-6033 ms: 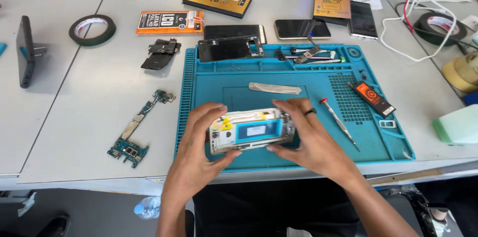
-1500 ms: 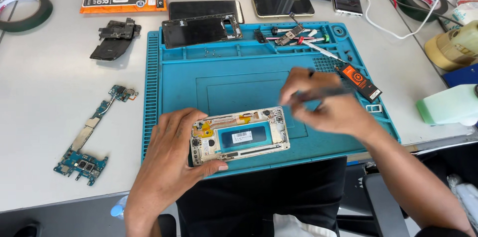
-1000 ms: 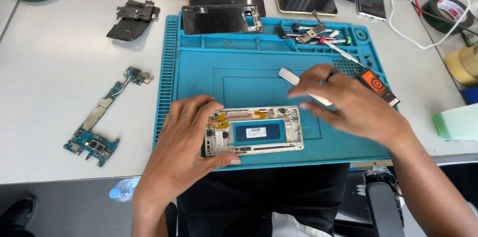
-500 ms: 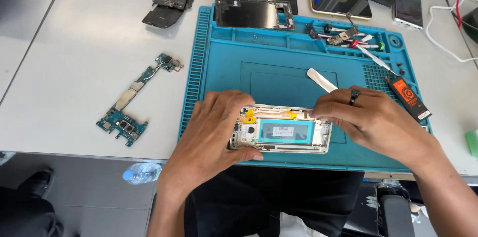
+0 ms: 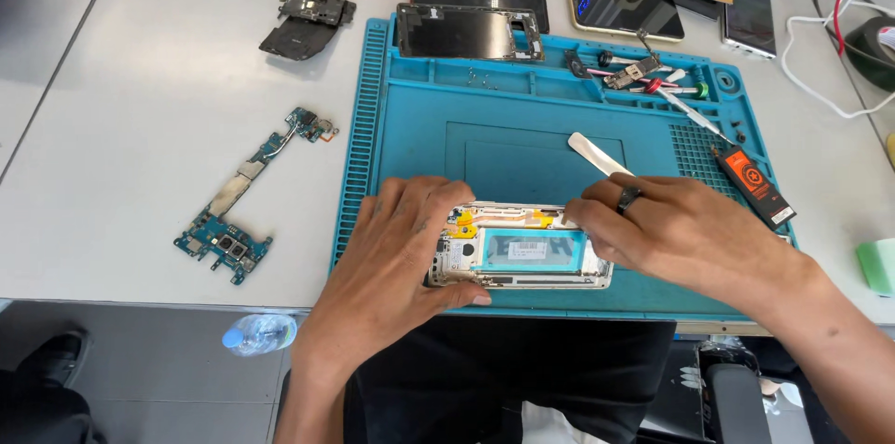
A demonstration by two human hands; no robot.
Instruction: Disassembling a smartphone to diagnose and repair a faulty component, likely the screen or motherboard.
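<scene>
An opened phone frame (image 5: 522,253), white with gold flex parts and a teal-edged battery bay, lies on the blue repair mat (image 5: 522,108) near its front edge. My left hand (image 5: 396,262) grips the frame's left end, thumb under the front edge. My right hand (image 5: 685,229), with a dark ring, rests over the frame's upper right; its fingertips press at the top edge. A white plastic pry tool (image 5: 597,153) lies on the mat just behind my right hand; whether the fingers hold it is hidden.
A green circuit board (image 5: 247,197) lies left of the mat. A black phone back frame (image 5: 469,32), small parts and tweezers (image 5: 695,113) sit along the mat's far edge. An orange-black tool (image 5: 753,185) lies at right. Phones, boxes, tape rolls and cables crowd the far table.
My right hand came down from over the mat onto the phone frame's upper right edge. My left hand keeps its grip on the frame's left end. The camera view shifted.
</scene>
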